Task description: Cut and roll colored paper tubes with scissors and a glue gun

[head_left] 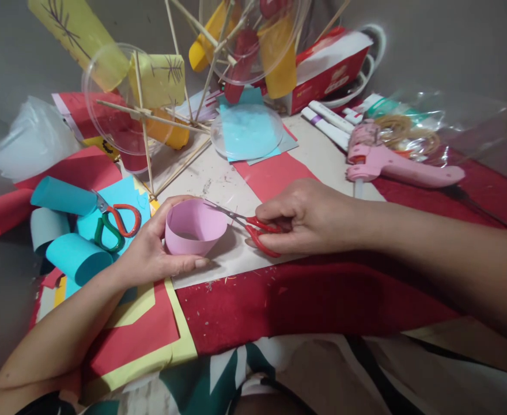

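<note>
A pink paper ring [186, 246], bent into a short tube, is held in my left hand [150, 253], with the fingers behind it and the thumb in front. My right hand [307, 219] grips a pair of small scissors [264, 237] by their red handles. Their blades are slightly apart and point left, with the tips at the upper right rim of the ring. From this view I cannot tell whether the paper lies between the blades. Both hands are above a white sheet [219, 270] on the table.
Left of my hands lie blue paper rolls [78, 258] and a second pair of scissors [117, 222]. A stick frame [143, 112] with clear discs and coloured paper cups stands behind. At right rest a pink glue gun [409, 164] and white markers [329, 122]. A red box [329, 75] is at the back.
</note>
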The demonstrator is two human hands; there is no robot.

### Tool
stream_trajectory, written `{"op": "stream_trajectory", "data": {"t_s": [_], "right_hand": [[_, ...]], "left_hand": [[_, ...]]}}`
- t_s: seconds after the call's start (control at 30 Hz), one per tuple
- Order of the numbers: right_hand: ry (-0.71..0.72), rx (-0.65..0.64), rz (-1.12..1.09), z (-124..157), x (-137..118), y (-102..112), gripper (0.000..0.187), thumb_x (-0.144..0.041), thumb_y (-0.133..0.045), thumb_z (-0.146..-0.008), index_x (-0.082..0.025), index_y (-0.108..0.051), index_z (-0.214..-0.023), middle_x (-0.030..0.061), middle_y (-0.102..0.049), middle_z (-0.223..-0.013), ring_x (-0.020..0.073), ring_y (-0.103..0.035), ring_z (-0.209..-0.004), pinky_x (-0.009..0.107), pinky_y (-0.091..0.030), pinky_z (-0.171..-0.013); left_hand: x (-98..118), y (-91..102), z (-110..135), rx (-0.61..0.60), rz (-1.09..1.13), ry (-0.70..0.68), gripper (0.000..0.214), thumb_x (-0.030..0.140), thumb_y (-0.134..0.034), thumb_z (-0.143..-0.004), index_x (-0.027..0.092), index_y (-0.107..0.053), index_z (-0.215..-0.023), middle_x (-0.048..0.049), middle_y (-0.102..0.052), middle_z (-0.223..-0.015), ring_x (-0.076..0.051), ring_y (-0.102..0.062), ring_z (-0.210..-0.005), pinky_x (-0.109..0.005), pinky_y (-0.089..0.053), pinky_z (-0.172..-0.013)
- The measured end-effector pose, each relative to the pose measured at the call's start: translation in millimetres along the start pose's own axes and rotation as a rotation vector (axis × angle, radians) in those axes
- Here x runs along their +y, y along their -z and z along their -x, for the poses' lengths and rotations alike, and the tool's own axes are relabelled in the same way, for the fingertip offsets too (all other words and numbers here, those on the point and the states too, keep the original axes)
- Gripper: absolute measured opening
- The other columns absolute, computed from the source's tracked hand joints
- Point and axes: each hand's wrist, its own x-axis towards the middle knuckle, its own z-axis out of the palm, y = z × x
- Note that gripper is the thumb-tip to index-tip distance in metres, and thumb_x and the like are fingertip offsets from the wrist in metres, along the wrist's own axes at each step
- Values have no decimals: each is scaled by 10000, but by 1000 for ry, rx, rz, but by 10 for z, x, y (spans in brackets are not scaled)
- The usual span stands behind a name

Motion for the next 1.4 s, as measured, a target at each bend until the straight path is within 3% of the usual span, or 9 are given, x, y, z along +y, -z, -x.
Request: {"op": "stream_trajectory", "data": {"t_s": [0.33, 0.63, 1.03, 1.4], "right_hand": [[24, 14, 0, 7, 6, -14, 367, -318, -551, -837, -211, -347, -551, -75, -281, -487, 74, -200, -485, 270, -198, -491], [87, 15, 25, 9, 19, 5, 332, -269, -535, -855, -217, -371, -571, -63, -334, -483, 79, -259, -465, 277, -218, -483], [78, -21, 21, 23, 58, -3, 345, -226, -598, -842, -200, -401, -560, -51, -361, -480, 80, -233, -478, 305, -199, -489], [129, -31, -4, 26, 67, -12, 342, -275, -576, -898, -195, -461, -586, -57, -388, -495, 71, -262, -477, 280, -212, -500]], "left_hand": [[22, 17, -18, -53, 106, 6, 801, 410, -968, -638, 212, -591, -1317, -128, -689, -1244, -304, -701, -1101, -385, -605, -922], [11, 54, -12, -69, 105, -5, 815, 432, -966, -626, 204, -595, -1315, -135, -676, -1251, -313, -686, -1117, -383, -593, -939], [28, 75, -15, -152, 146, 25, 817, 373, -969, -632, 207, -593, -1339, -141, -657, -1320, -320, -664, -1191, -383, -559, -996], [-11, 115, -20, -210, 206, 14, 815, 313, -962, -628, 205, -588, -1344, -131, -680, -1279, -299, -685, -1139, -356, -573, -944]]}}
